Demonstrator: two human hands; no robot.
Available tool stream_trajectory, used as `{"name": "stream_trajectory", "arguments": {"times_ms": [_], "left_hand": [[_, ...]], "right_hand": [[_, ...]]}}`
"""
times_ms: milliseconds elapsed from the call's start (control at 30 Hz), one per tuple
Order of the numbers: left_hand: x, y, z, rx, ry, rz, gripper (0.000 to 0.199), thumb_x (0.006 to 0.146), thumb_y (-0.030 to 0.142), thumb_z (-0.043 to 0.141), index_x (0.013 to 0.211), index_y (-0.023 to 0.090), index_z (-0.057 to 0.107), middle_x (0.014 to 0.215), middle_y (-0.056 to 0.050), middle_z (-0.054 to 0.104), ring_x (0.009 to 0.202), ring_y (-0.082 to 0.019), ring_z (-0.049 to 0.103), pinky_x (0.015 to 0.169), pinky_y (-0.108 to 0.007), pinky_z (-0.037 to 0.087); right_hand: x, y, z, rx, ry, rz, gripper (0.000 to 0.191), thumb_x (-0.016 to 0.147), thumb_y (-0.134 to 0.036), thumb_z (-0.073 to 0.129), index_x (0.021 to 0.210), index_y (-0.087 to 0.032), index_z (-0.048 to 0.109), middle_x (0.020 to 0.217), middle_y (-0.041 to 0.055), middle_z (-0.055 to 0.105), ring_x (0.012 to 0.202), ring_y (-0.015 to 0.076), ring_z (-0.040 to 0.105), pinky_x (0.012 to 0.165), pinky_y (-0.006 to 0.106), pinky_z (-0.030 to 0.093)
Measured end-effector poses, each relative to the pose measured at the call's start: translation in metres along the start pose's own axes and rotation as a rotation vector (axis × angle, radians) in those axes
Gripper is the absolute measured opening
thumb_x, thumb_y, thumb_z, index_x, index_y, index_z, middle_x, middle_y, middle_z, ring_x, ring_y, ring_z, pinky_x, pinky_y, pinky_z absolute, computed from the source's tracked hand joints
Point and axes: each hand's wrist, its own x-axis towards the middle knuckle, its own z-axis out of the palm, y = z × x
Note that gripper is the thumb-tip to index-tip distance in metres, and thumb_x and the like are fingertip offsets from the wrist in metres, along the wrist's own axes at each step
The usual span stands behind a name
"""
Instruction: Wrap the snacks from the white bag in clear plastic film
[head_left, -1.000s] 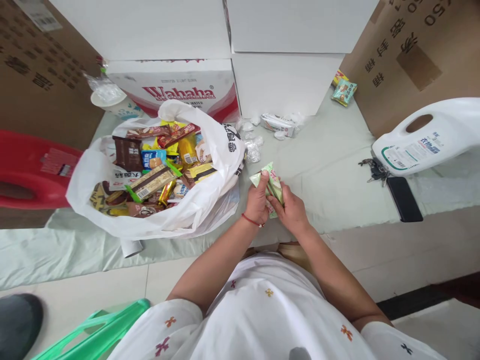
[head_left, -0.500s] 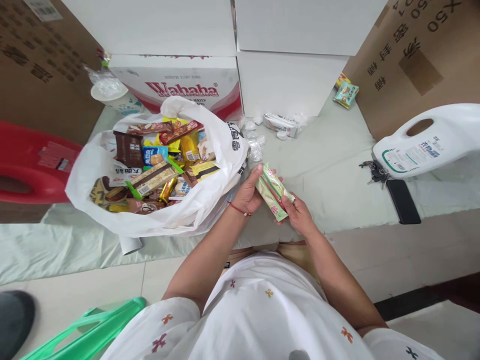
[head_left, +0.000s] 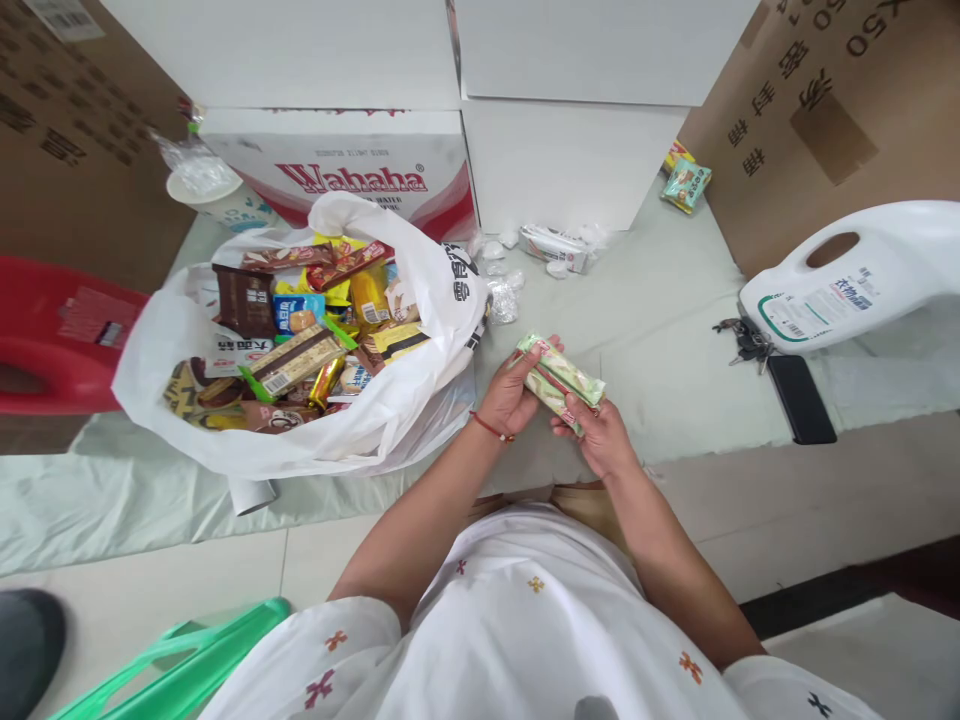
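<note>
Between my two hands are long snack bars (head_left: 561, 380) in pale green wrappers, lying side by side with a reddish strip along the middle. My left hand (head_left: 514, 393) grips their left end, thumb on top, a red string bracelet at its wrist. My right hand (head_left: 600, 435) pinches the lower right end with its thumb over the wrapper. To the left stands a white plastic bag (head_left: 300, 455), its mouth wide and full of wrapped snacks. On top in it lies a wafer bar (head_left: 300, 360) with green ends.
White boxes (head_left: 555, 165) stand along the back. A detergent bottle (head_left: 832, 290), keys (head_left: 748, 342) and a phone (head_left: 802, 400) lie at the right. Small snack packs (head_left: 686, 185) sit by the right carton. At the left are a red jug (head_left: 67, 330) and a paper cup (head_left: 225, 200).
The snack bars have turned slightly toward level in my hands, and my right hand has shifted a little to the right. The whole view has slid slightly left.
</note>
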Motion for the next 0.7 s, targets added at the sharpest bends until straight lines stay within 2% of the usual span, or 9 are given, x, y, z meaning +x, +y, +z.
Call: {"name": "stream_trajectory", "arguments": {"times_ms": [67, 167, 233, 333, 433, 500, 567, 600, 700], "left_hand": [[-0.004, 0.010, -0.003, 0.032, -0.107, -0.078, 0.048, 0.081, 0.047, 0.079, 0.117, 0.017, 0.073, 0.129, -0.013, 0.072, 0.125, -0.031, 0.065, 0.105, -0.043, 0.052], [-0.004, 0.026, -0.013, 0.123, -0.192, -0.163, 0.068, 0.080, 0.068, 0.072, 0.131, 0.023, 0.067, 0.126, -0.014, 0.073, 0.114, -0.034, 0.070, 0.095, -0.048, 0.055], [-0.003, 0.026, -0.017, 0.286, -0.190, -0.146, 0.070, 0.074, 0.063, 0.081, 0.130, 0.022, 0.068, 0.116, -0.013, 0.075, 0.103, -0.030, 0.073, 0.090, -0.042, 0.056], [0.000, 0.009, -0.017, 0.473, -0.155, -0.057, 0.054, 0.071, 0.051, 0.089, 0.109, 0.015, 0.076, 0.095, -0.009, 0.077, 0.085, -0.024, 0.072, 0.082, -0.034, 0.055], [0.001, -0.014, -0.013, 0.435, -0.105, -0.003, 0.049, 0.074, 0.058, 0.083, 0.091, 0.014, 0.075, 0.082, -0.006, 0.075, 0.076, -0.021, 0.070, 0.076, -0.033, 0.054], [-0.001, -0.024, -0.010, 0.428, -0.097, -0.024, 0.048, 0.072, 0.058, 0.085, 0.086, 0.014, 0.072, 0.079, -0.004, 0.072, 0.073, -0.020, 0.068, 0.074, -0.032, 0.054], [-0.002, -0.028, -0.007, 0.440, -0.156, -0.067, 0.048, 0.071, 0.055, 0.087, 0.092, 0.015, 0.071, 0.084, -0.005, 0.072, 0.077, -0.019, 0.068, 0.078, -0.032, 0.053], [-0.002, -0.028, -0.006, 0.435, -0.195, -0.066, 0.050, 0.071, 0.053, 0.088, 0.101, 0.016, 0.071, 0.093, -0.007, 0.073, 0.084, -0.020, 0.069, 0.083, -0.033, 0.054], [0.000, -0.020, -0.008, 0.446, -0.210, 0.074, 0.060, 0.074, 0.048, 0.087, 0.123, 0.022, 0.064, 0.128, -0.012, 0.067, 0.117, -0.024, 0.065, 0.102, -0.039, 0.049]], "right_hand": [[0.002, -0.004, -0.007, -0.043, 0.018, -0.034, 0.060, 0.075, -0.060, 0.081, 0.117, -0.019, 0.068, 0.096, 0.0052, 0.076, 0.068, 0.0157, 0.069, 0.057, 0.028, 0.061], [0.003, -0.014, -0.024, -0.119, -0.068, -0.023, 0.058, 0.075, -0.057, 0.083, 0.116, -0.018, 0.068, 0.096, 0.0054, 0.076, 0.067, 0.0156, 0.070, 0.055, 0.027, 0.059], [0.002, -0.020, -0.034, -0.176, -0.132, 0.018, 0.058, 0.076, -0.056, 0.083, 0.116, -0.017, 0.067, 0.096, 0.0063, 0.076, 0.068, 0.0164, 0.070, 0.055, 0.027, 0.059], [0.002, -0.023, -0.041, -0.192, -0.119, 0.006, 0.063, 0.079, -0.058, 0.079, 0.126, -0.020, 0.062, 0.111, 0.0088, 0.074, 0.081, 0.0198, 0.072, 0.055, 0.027, 0.061], [0.000, -0.022, -0.046, -0.159, 0.021, -0.082, 0.074, 0.079, -0.061, 0.077, 0.140, -0.027, 0.052, 0.136, 0.0093, 0.064, 0.103, 0.0238, 0.069, 0.056, 0.028, 0.063], [-0.002, -0.019, -0.052, -0.195, 0.048, -0.075, 0.080, 0.077, -0.060, 0.079, 0.145, -0.030, 0.048, 0.138, 0.0087, 0.062, 0.101, 0.0239, 0.069, 0.056, 0.030, 0.063], [-0.007, -0.017, -0.061, -0.274, 0.043, -0.082, 0.076, 0.077, -0.057, 0.080, 0.142, -0.029, 0.052, 0.130, 0.0079, 0.066, 0.094, 0.0229, 0.070, 0.061, 0.032, 0.064], [-0.010, -0.017, -0.066, -0.326, 0.055, -0.118, 0.069, 0.078, -0.056, 0.080, 0.137, -0.028, 0.057, 0.126, 0.0073, 0.068, 0.093, 0.0227, 0.070, 0.067, 0.034, 0.064], [-0.021, -0.021, -0.086, -0.517, 0.153, -0.327, 0.048, 0.082, -0.049, 0.079, 0.123, -0.026, 0.065, 0.131, 0.0076, 0.067, 0.114, 0.0248, 0.066, 0.095, 0.040, 0.059]]}}
